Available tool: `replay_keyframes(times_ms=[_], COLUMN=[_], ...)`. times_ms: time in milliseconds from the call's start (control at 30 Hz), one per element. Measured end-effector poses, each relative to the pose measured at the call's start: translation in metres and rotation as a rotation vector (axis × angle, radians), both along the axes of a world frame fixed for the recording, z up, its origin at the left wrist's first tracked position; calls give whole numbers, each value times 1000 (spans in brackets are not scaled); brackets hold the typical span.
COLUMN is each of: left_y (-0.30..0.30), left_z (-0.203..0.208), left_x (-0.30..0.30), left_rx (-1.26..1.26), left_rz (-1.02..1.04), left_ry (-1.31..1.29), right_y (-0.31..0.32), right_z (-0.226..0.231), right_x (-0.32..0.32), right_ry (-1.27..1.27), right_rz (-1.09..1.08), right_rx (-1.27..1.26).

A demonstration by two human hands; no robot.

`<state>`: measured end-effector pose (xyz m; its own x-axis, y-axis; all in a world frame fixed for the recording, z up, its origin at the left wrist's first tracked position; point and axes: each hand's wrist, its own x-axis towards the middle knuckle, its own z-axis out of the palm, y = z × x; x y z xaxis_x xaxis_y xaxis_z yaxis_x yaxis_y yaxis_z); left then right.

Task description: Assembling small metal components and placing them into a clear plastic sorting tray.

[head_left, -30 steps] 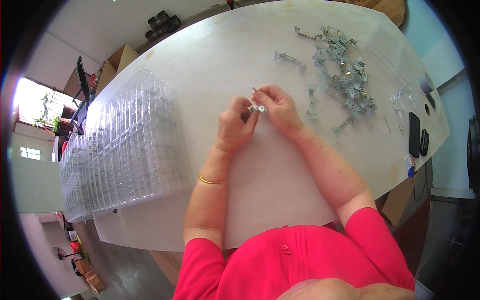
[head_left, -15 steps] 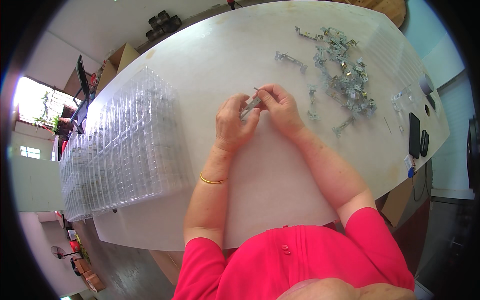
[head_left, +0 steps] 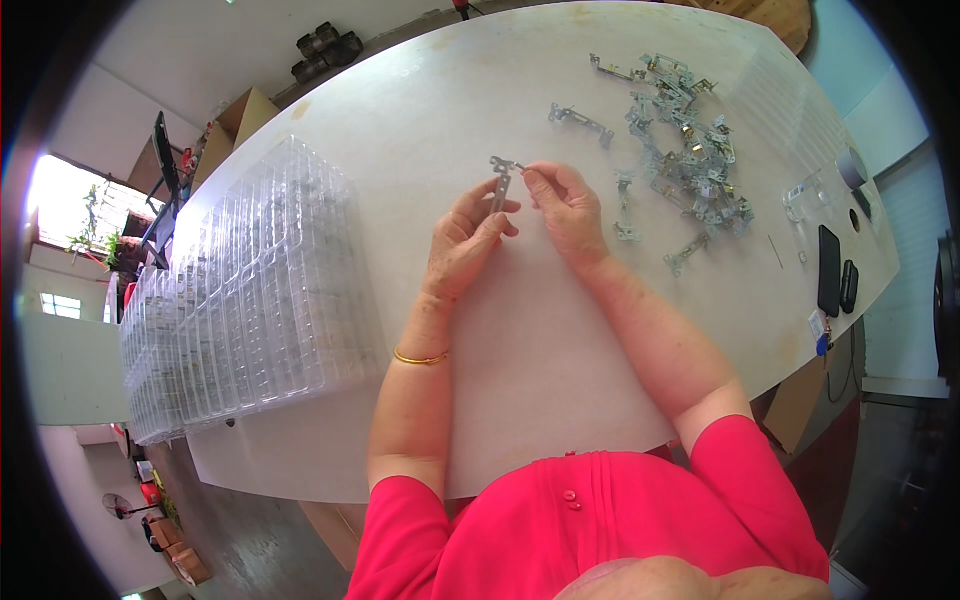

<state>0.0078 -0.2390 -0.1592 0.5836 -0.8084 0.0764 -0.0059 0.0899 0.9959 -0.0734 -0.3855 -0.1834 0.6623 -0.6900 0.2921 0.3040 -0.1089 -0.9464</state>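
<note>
Remotely, I watch the tabletop [head_left: 560, 360]: clear trays [head_left: 270, 270] left of my left grip [head_left: 460, 247], metal parts [head_left: 704, 168] heaped right of my right grip [head_left: 570, 213].
Left is clamped on a metal bracket [head_left: 502, 188]; right pinches a thin dark piece [head_left: 521, 167] at its far end.

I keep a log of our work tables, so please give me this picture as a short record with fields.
Left hand: holds a metal bracket
Right hand: finger and thumb pinch a thin metal piece by the bracket's upper end; contact unclear
Heap: similar metal parts, on the right of the white table
Left side: clear plastic trays
Right edge: black phone, beside a smaller black object
Left wrist: gold-coloured bracelet
</note>
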Motion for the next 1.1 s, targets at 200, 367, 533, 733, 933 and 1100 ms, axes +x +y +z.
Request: replay_keyframes(times_ms=[200,367,533,733,933,1100], left_y=[-3,-5,-6,-5,-5,-5], left_z=[-8,-13,-15,-15,-16,-17], left_x=[4,8,7,6,5,4], left_rx=[-109,-161,-127,-123,-106,-94], left_rz=[168,174,151,145,144,148], left_ry=[12,-28,-80,-77,-45,-48], right_y=[12,15,16,15,10,13], right_z=[5,14,18,15,13,16], right_x=[-6,-10,-13,-12,-11,-14], right_ry=[62,124,121,151,116,201], right_rz=[4,-9,-20,-34,-37,-37], right_rx=[-283,-428,-519,-591,-624,-484])
